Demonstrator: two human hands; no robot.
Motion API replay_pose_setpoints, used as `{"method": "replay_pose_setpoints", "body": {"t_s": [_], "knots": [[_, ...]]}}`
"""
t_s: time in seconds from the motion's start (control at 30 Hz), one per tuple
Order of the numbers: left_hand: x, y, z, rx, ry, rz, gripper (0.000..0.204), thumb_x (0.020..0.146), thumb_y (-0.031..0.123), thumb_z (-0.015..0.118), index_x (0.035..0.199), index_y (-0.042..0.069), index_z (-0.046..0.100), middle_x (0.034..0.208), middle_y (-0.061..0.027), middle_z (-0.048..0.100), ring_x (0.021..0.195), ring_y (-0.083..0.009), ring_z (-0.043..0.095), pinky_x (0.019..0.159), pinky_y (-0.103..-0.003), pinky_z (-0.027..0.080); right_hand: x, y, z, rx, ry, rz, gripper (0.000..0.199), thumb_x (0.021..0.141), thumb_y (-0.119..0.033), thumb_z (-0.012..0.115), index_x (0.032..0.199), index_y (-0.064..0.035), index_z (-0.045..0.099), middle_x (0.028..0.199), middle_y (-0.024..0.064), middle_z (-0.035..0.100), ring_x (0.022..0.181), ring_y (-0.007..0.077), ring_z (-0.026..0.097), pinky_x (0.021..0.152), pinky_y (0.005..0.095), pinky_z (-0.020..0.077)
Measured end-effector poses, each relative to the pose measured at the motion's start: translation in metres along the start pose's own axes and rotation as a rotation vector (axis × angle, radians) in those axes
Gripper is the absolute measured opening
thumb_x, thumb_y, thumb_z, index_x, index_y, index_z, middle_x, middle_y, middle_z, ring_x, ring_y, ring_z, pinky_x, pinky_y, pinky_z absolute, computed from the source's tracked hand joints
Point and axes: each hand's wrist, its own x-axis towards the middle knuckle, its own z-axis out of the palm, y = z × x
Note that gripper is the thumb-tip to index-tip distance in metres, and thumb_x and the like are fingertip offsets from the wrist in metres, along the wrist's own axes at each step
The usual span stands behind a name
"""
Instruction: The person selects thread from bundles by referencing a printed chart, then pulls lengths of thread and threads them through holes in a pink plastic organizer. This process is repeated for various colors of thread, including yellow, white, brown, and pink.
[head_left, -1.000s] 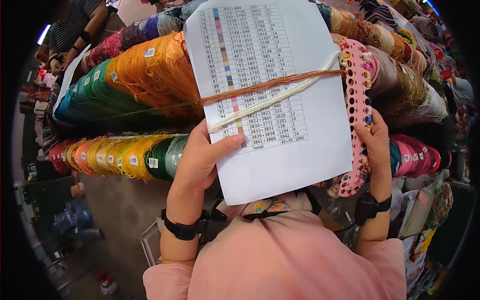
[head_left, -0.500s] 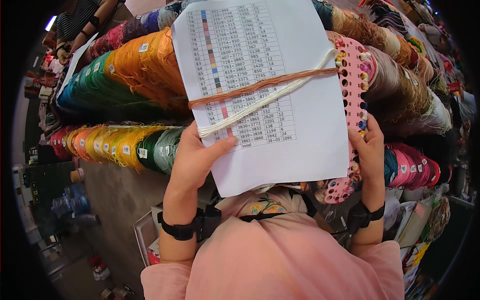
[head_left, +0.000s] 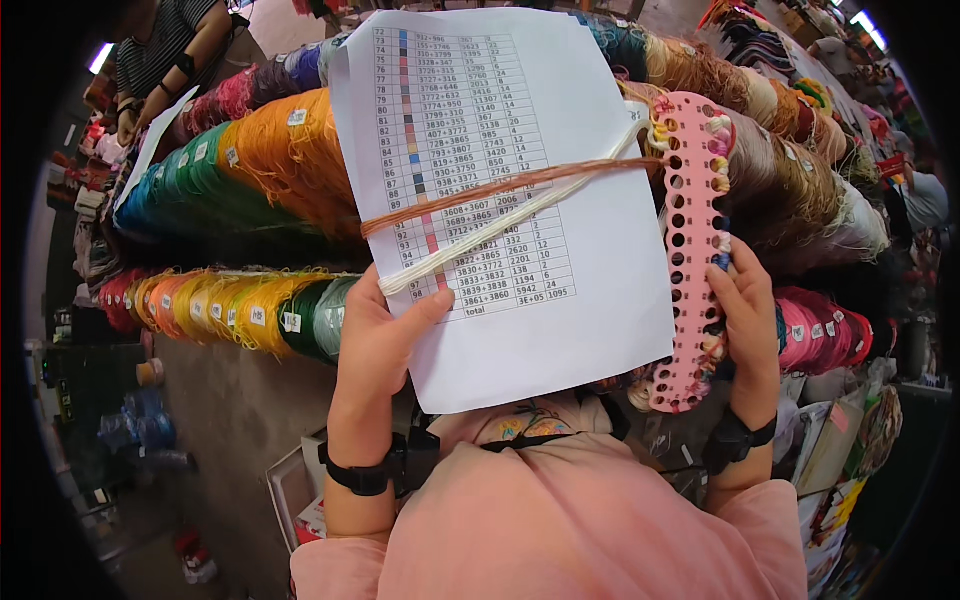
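Note:
My left hand (head_left: 385,335) grips the left edge of a white printed sheet (head_left: 540,350), thumb on its face and fingers behind. Across the sheet run a brown strand of thread (head_left: 500,188) and a cream strand (head_left: 510,222), both reaching to its right edge. Beside that edge stands a pink thread organizer card (head_left: 688,260) with rows of holes and several coloured floss bundles looped along its sides. My right hand (head_left: 742,305) is closed on the card's right edge, thumb in front; some fingers are hidden behind it.
Beyond the sheet hang rows of thread skeins, orange (head_left: 290,135), green (head_left: 195,175), yellow (head_left: 215,305), pink (head_left: 825,330) and brown (head_left: 800,180), with white tags. Another person (head_left: 185,60) stands at the far left. An open box (head_left: 295,490) sits low at left.
The sheet has shifted slightly left and down with my left hand. More of the pink card shows now, and it faces me more squarely. Both hands keep their holds.

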Motion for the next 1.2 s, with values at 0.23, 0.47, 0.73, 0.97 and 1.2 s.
{"method": "replay_pose_setpoints", "body": {"t_s": [0.23, 0.47, 0.73, 0.97, 1.2], "knots": [[0.004, 0.014, -0.033, -0.003, -0.072, 0.052, 0.034, 0.069, -0.004, 0.058, 0.102, -0.003, 0.048, 0.097, -0.0105, 0.056, 0.086, -0.0138, 0.054, 0.077, -0.028, 0.043, -0.018, -0.033, 0.027, -0.024, 0.011, -0.016, 0.035, 0.080, -0.003, 0.042, 0.113, 0.0065, 0.036, 0.095, 0.0069, 0.054, 0.080, 0.0064, 0.052, 0.071, 0.0184, 0.0408], [0.006, 0.040, -0.088, 0.010, -0.101, 0.085, 0.034, 0.069, -0.004, 0.058, 0.101, -0.003, 0.048, 0.094, -0.0092, 0.056, 0.084, -0.0129, 0.054, 0.075, -0.027, 0.043, -0.025, -0.058, 0.106, 0.125, 0.008, -0.062, 0.037, 0.078, -0.004, 0.046, 0.112, 0.0084, 0.036, 0.098, 0.0105, 0.054, 0.084, 0.0103, 0.054, 0.073, 0.0208, 0.0427], [-0.005, 0.076, -0.196, 0.011, -0.004, 0.138, 0.032, 0.069, -0.004, 0.057, 0.099, -0.005, 0.048, 0.093, -0.0097, 0.056, 0.082, -0.0139, 0.054, 0.074, -0.026, 0.043, -0.003, -0.051, 0.226, 0.249, -0.129, -0.019, 0.034, 0.080, -0.004, 0.047, 0.110, 0.0070, 0.038, 0.096, 0.0092, 0.054, 0.082, 0.0098, 0.054, 0.072, 0.0210, 0.0436], [-0.015, 0.099, -0.281, -0.032, 0.084, 0.157, 0.034, 0.069, -0.004, 0.057, 0.101, -0.005, 0.047, 0.095, -0.0101, 0.055, 0.084, -0.0139, 0.053, 0.075, -0.026, 0.042, 0.014, -0.045, 0.312, 0.196, -0.151, 0.012, 0.036, 0.079, -0.004, 0.048, 0.112, 0.0061, 0.038, 0.090, 0.0063, 0.056, 0.076, 0.0068, 0.054, 0.066, 0.0181, 0.0434], [-0.021, 0.105, -0.310, -0.059, 0.231, 0.156, 0.033, 0.068, -0.004, 0.057, 0.100, -0.004, 0.048, 0.093, -0.0087, 0.055, 0.083, -0.0134, 0.053, 0.076, -0.026, 0.042, 0.038, -0.039, 0.347, 0.172, -0.201, 0.062, 0.036, 0.077, -0.004, 0.049, 0.111, 0.0064, 0.039, 0.090, 0.0067, 0.057, 0.073, 0.0063, 0.055, 0.064, 0.0172, 0.0436]]}}
